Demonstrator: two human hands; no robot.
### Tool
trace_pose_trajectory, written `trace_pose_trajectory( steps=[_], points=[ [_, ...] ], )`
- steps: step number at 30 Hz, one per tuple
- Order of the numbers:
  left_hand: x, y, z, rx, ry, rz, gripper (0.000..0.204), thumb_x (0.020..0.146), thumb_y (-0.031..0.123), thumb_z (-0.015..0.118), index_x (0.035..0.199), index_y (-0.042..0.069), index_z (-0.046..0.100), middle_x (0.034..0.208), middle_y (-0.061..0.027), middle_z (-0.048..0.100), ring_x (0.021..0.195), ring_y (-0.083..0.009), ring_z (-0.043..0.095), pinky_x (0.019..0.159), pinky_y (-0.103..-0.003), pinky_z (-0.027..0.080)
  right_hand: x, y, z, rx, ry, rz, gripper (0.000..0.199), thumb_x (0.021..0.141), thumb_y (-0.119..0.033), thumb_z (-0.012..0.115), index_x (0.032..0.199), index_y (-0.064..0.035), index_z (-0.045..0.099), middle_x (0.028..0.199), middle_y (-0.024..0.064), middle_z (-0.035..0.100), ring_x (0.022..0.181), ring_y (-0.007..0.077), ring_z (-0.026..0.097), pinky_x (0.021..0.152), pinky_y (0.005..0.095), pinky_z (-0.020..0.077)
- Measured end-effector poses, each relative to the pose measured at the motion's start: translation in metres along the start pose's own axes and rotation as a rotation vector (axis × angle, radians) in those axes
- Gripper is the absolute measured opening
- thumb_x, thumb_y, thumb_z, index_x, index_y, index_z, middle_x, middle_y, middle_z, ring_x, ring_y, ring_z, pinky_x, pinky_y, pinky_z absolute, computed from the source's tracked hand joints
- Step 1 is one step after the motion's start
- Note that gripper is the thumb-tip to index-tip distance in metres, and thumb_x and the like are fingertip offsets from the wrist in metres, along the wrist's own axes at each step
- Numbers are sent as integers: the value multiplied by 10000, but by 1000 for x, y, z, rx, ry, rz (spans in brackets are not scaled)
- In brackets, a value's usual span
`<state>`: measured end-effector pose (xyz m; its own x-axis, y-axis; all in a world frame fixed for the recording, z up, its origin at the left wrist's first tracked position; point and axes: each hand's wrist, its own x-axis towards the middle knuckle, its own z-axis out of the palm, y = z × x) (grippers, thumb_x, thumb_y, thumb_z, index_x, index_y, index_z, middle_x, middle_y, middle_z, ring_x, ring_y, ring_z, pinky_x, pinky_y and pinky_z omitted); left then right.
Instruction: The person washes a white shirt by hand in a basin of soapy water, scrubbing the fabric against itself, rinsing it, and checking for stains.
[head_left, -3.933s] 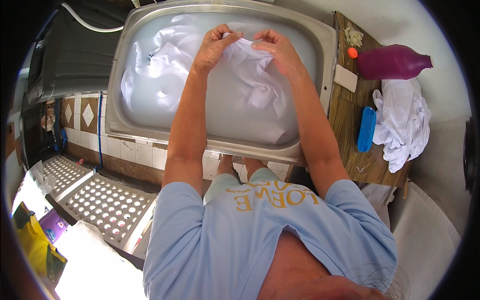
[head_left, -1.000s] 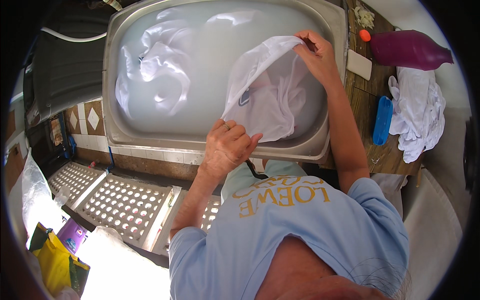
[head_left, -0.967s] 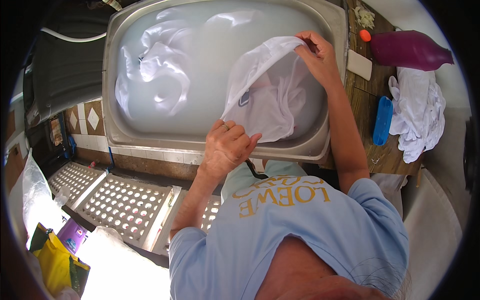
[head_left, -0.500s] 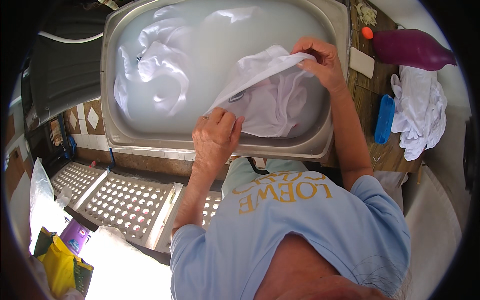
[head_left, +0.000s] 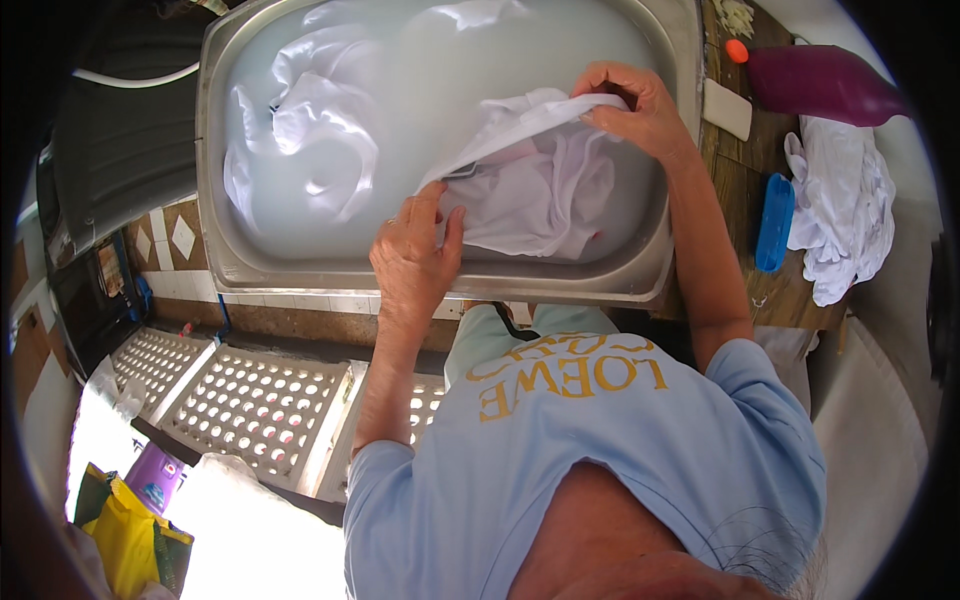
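Note:
A white garment [head_left: 540, 195] lies partly under cloudy water in a large metal basin [head_left: 430, 280]. My right hand [head_left: 640, 110] pinches one end of its folded edge near the basin's right side. At the near side, my left hand [head_left: 415, 245] grips the other end of that edge, so the band runs taut on a slant between them. Dark marking shows on the fabric beside my left fingers. Another white cloth [head_left: 325, 115] floats half sunk at the basin's left, and a further white piece [head_left: 475, 12] breaks the surface at the far side.
On the wooden surface to the right are a pale soap bar [head_left: 727, 108], a purple bottle [head_left: 825, 85], an orange cap [head_left: 737, 51], a blue brush-like block [head_left: 774, 222] and a heap of white cloth [head_left: 840, 210]. Perforated panels [head_left: 255, 410] lie at lower left, near a yellow bag [head_left: 130, 535].
My left hand has shifted slightly left and my right hand slightly up and left. Both keep hold of the garment's edge, whose band now sags lower and looks narrower.

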<state>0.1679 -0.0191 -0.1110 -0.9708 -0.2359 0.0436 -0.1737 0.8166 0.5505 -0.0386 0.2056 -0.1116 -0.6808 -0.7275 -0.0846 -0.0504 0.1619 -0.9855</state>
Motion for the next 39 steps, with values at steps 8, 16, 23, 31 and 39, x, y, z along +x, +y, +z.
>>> trace_pose_trajectory(
  steps=[8,16,23,31,39],
  points=[
    [22,-12,-7,-101,3,-76,278,827,130,677,1086,61,602,615,-40,607,454,-174,519,493,-289,422,17,16,9,-15,-119,-105,164,820,-142,695,930,-33,640,796,-34,588,681,39,501,603,215,408],
    [25,-18,0,-37,-41,-102,213,859,209,658,1024,78,626,548,-36,587,458,-170,532,498,-300,416,86,16,39,-853,412,-441,260,799,-221,692,957,-27,619,865,80,604,778,193,564,691,316,449],
    [25,-19,2,-123,-45,-117,206,850,210,665,1008,83,630,549,-46,574,456,-187,505,493,-302,405,137,53,26,-732,450,-442,266,827,-249,655,840,10,595,707,134,579,641,241,534,578,358,425],
    [22,-21,0,-107,-77,-126,201,834,214,673,996,104,630,567,-73,588,495,-241,567,498,-346,440,142,16,19,115,362,-10,214,903,-215,602,746,-100,512,625,-56,418,555,49,375,493,233,329],
    [23,-18,0,-169,-53,-88,179,823,149,683,982,82,635,518,-52,514,441,-164,450,474,-291,377,145,18,4,207,315,-192,112,947,-171,540,860,-104,561,709,-73,439,621,26,384,542,193,330]
  ],
)
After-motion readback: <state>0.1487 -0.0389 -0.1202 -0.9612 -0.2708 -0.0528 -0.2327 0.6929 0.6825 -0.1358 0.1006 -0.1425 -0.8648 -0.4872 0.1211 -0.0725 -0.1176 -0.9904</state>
